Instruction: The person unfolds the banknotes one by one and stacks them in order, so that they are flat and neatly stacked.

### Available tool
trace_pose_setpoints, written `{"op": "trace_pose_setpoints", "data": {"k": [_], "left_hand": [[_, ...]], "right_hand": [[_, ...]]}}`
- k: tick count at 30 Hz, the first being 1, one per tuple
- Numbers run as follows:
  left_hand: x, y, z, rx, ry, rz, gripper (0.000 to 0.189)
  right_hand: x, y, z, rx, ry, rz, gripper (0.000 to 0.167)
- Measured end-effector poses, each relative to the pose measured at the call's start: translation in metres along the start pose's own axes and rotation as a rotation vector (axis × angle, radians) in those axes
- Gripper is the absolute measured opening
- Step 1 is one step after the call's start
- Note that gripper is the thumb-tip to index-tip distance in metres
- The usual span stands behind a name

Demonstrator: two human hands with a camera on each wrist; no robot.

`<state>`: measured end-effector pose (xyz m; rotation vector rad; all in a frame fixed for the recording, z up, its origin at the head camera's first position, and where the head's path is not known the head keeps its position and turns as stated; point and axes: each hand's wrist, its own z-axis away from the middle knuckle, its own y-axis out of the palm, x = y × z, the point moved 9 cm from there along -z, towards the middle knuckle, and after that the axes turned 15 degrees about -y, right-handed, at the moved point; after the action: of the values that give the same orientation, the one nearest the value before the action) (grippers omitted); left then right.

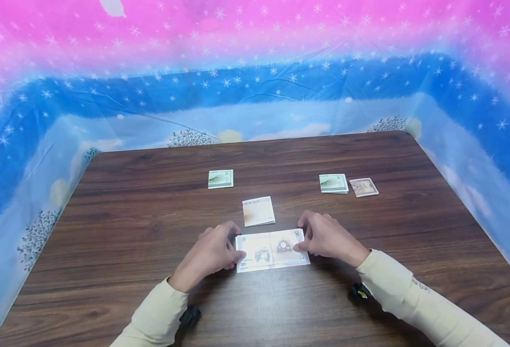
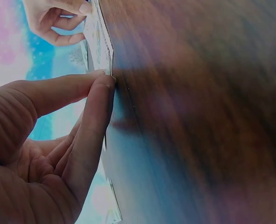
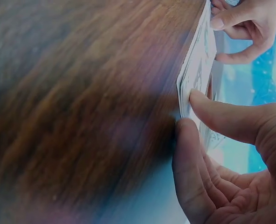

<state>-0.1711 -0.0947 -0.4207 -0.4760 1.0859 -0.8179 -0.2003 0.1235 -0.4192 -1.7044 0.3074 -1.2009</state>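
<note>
A pale banknote [image 1: 274, 253] with a crease down its middle lies spread out at the near centre of the wooden table, glare washing over its print. My left hand [image 1: 213, 248] pinches its left end between thumb and index finger. At the opposite end, my right hand [image 1: 328, 238] has its thumb on top and a finger at the edge, pinching it too. Layered paper edges of the banknote [image 3: 194, 70] show in the right wrist view. Just beyond it lies a folded pale banknote [image 1: 258, 212].
A folded green banknote [image 1: 220, 179] lies farther back on the left. Another green banknote [image 1: 333, 183], also folded, sits back right beside a small folded brownish banknote [image 1: 364, 187]. A snowflake-patterned cloth [image 1: 255, 82] surrounds the back and sides of the table [image 1: 129, 193].
</note>
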Motion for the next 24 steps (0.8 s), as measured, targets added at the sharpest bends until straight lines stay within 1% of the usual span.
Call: {"op": "trace_pose_setpoints", "data": {"k": [3,6,8,12,14,16,18,20,24], "left_hand": [[-0.001,-0.001,0.001,-0.012,0.004,0.005,0.05],[-0.004,-0.004,0.002,-0.039,0.014,-0.007,0.049],[-0.007,-0.008,0.003,-0.079,0.025,-0.028,0.045],[-0.016,-0.018,0.004,-0.193,0.068,-0.077,0.035],[-0.022,-0.023,0.004,-0.245,0.101,-0.086,0.031],[-0.026,-0.024,0.005,-0.277,0.132,-0.097,0.031],[-0.03,-0.022,0.004,-0.285,0.165,-0.107,0.031],[-0.034,-0.019,0.003,-0.274,0.188,-0.125,0.034],[-0.036,-0.009,-0.002,-0.199,0.205,-0.16,0.04]], "right_hand": [[0.001,-0.001,0.0,-0.002,-0.003,0.011,0.052],[0.002,-0.005,0.001,-0.016,-0.009,0.0,0.051],[0.003,-0.009,0.0,-0.041,-0.023,-0.01,0.046],[0.005,-0.021,-0.006,-0.113,-0.053,-0.064,0.036],[0.004,-0.025,-0.009,-0.142,-0.05,-0.105,0.034],[0.003,-0.027,-0.013,-0.163,-0.036,-0.16,0.034],[0.0,-0.027,-0.017,-0.18,-0.005,-0.22,0.036],[-0.004,-0.025,-0.021,-0.194,0.04,-0.297,0.038],[-0.013,-0.015,-0.028,-0.201,0.135,-0.471,0.043]]}}
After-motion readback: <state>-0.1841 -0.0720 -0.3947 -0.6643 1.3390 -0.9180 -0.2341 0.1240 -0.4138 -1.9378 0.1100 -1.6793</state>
